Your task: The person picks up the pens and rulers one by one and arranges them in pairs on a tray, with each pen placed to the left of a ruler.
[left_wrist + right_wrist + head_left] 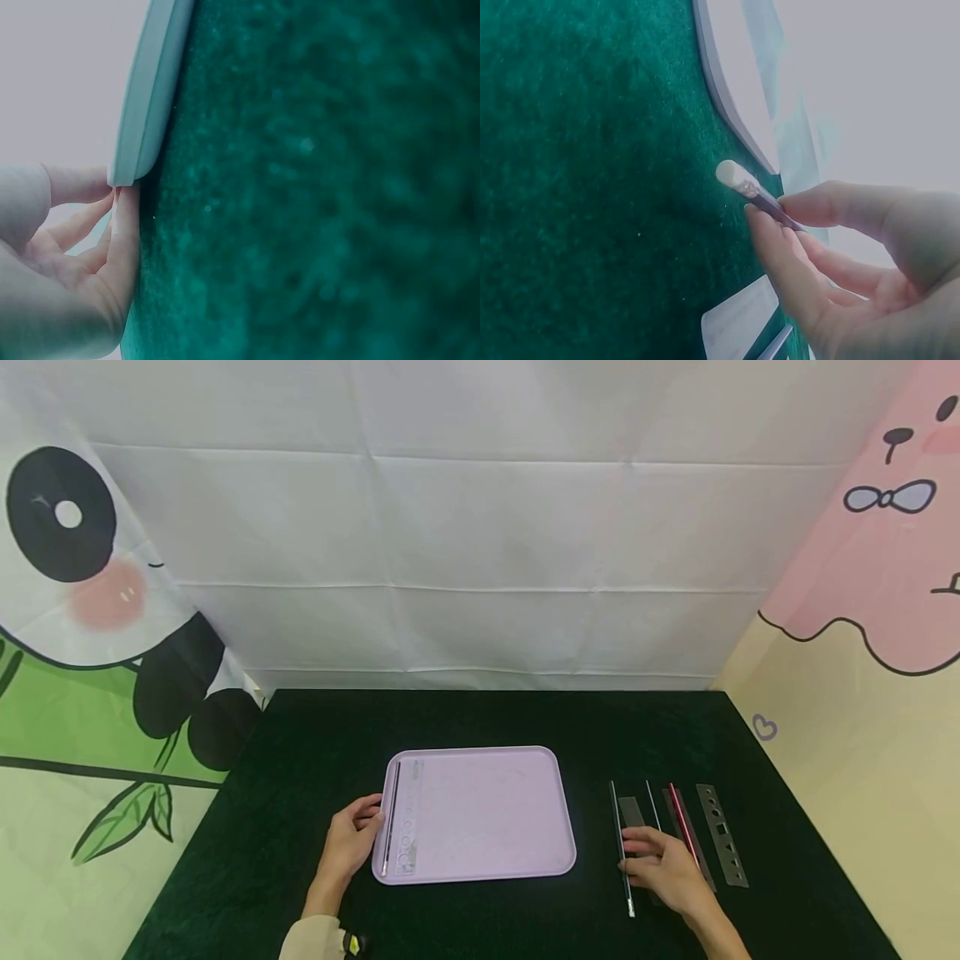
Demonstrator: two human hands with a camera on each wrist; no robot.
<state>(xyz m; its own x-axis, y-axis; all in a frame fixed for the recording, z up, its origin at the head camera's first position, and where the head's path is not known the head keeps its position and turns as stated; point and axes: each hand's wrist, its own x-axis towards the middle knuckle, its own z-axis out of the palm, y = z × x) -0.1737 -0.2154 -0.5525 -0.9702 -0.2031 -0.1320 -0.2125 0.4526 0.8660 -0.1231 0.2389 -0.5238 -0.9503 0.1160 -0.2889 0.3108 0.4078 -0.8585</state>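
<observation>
A pale purple tray (495, 810) lies on the dark green cloth. My left hand (348, 839) grips its left rim, with thumb above and fingers at the underside in the left wrist view. Along that side of the tray lie a dark pencil (392, 818) and a clear stencil ruler (407, 818). To the right of the tray, my right hand (663, 864) pinches a pencil (617, 810) between thumb and fingers. Its white eraser (731, 174) points toward the camera in the right wrist view.
Right of the held pencil lie a grey ruler (632, 811), a thin pencil (653, 803), a red pencil (684, 822) beside a dark strip (705, 868), and a grey stencil ruler (723, 839). White cloth (487, 543) hangs behind the table.
</observation>
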